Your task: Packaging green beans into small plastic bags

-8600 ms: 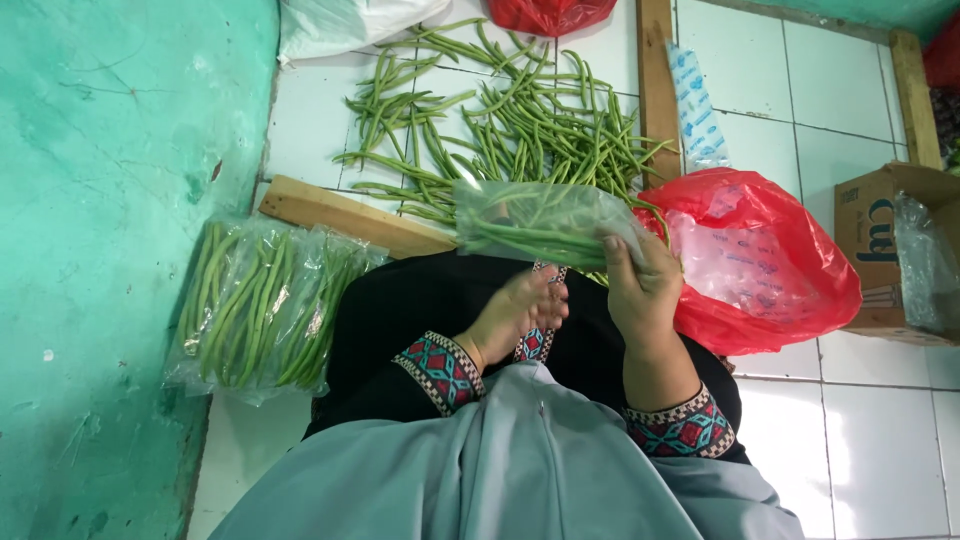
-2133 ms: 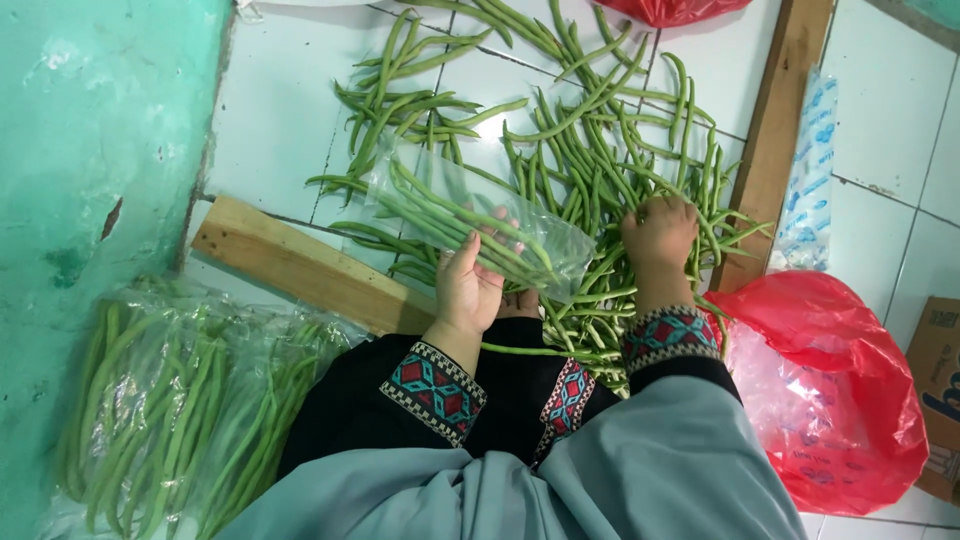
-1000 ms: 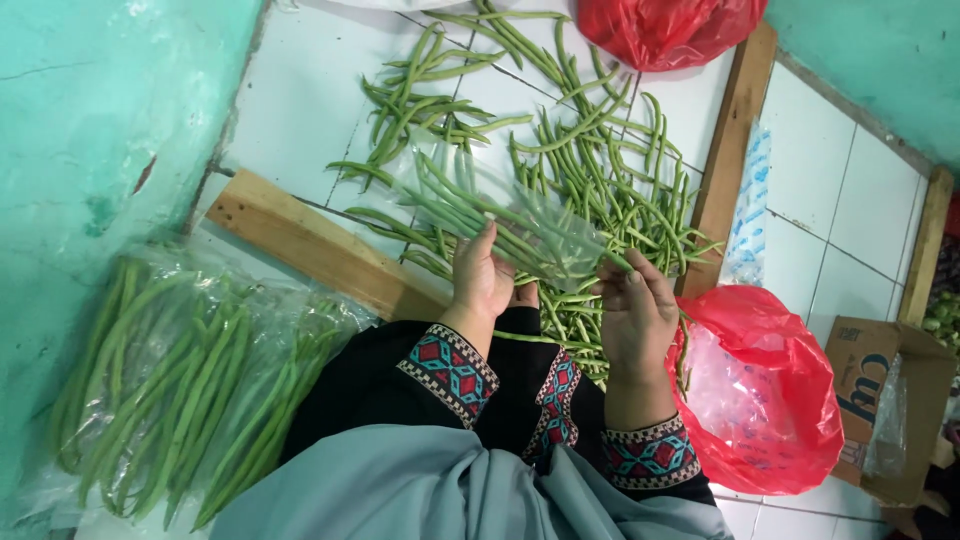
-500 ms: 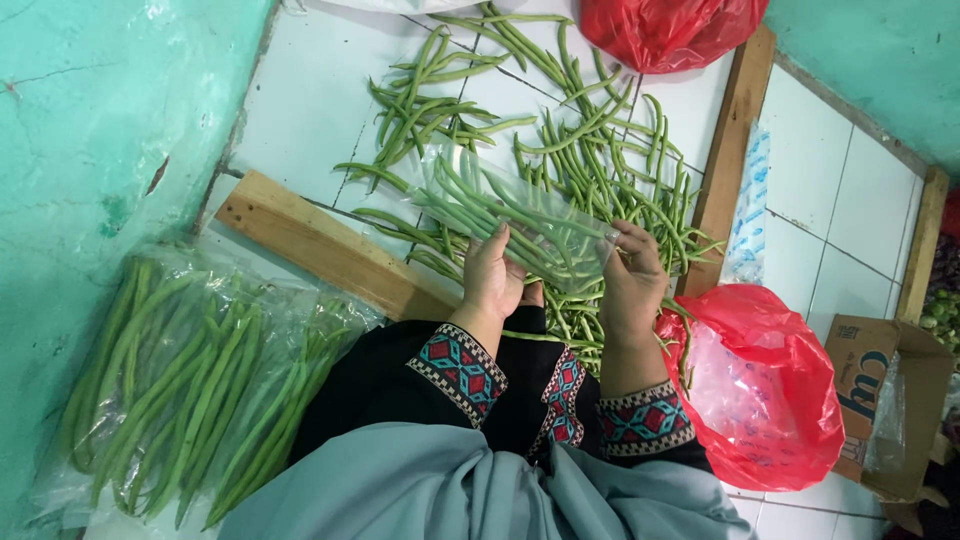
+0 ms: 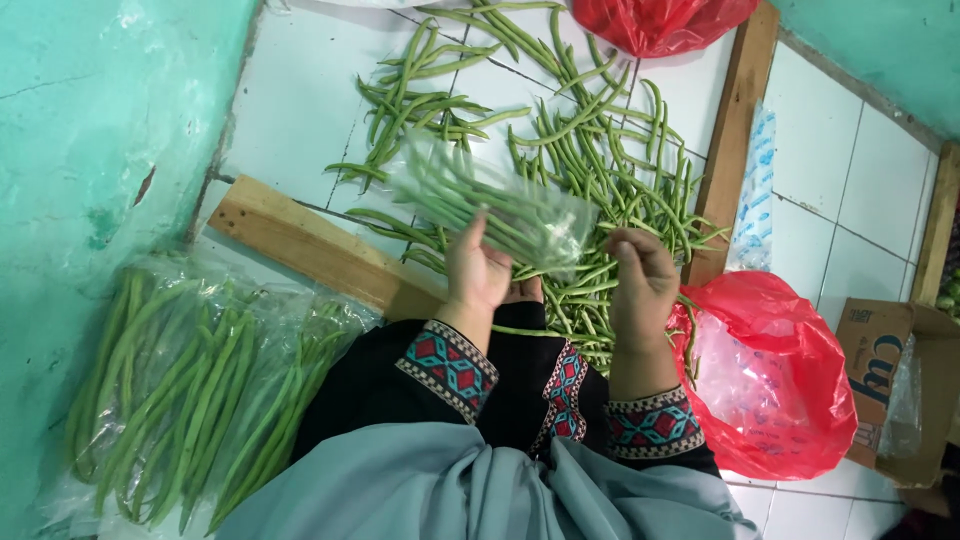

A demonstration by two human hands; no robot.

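Observation:
A clear plastic bag of green beans (image 5: 490,205) is lifted over a loose pile of green beans (image 5: 590,150) spread on the white tiled floor. My left hand (image 5: 480,270) grips the bag from below near its middle. My right hand (image 5: 640,285) pinches the bag's right end. Both wrists wear black sleeves with patterned cuffs. The bag is blurred by motion.
Several packed bags of beans (image 5: 190,390) lie at the lower left by the teal wall (image 5: 90,150). A wooden plank (image 5: 320,250) crosses the floor, another plank (image 5: 735,130) stands at right. Red plastic bags (image 5: 775,380) and a cardboard box (image 5: 890,380) sit at right.
The bag of beans has risen slightly and swung leftward between my hands. Earlier my right hand reached into the loose pile; now it holds the bag's end.

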